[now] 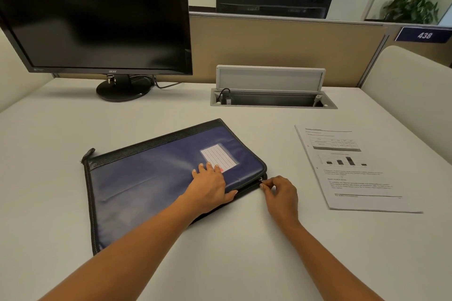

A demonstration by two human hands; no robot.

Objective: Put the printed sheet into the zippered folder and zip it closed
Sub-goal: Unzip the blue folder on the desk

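Pinching the zipper pull (pixel 261 181) — right hand (pixel 281 194); left hand (pixel 210 186) flat on folder (pixel 146 183).

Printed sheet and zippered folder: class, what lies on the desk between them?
In the head view, only the right hand, pinching the zipper pull at the zippered folder; bare desk onward to the printed sheet.

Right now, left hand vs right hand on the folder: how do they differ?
The left hand lies flat, palm down, on the blue folder cover, fingers spread near the label window. The right hand is curled, fingertips pinching the zipper pull at the folder's near right corner. Left presses the cover; right rests beside the folder on the desk. Both are bare, and neither touches the printed sheet.
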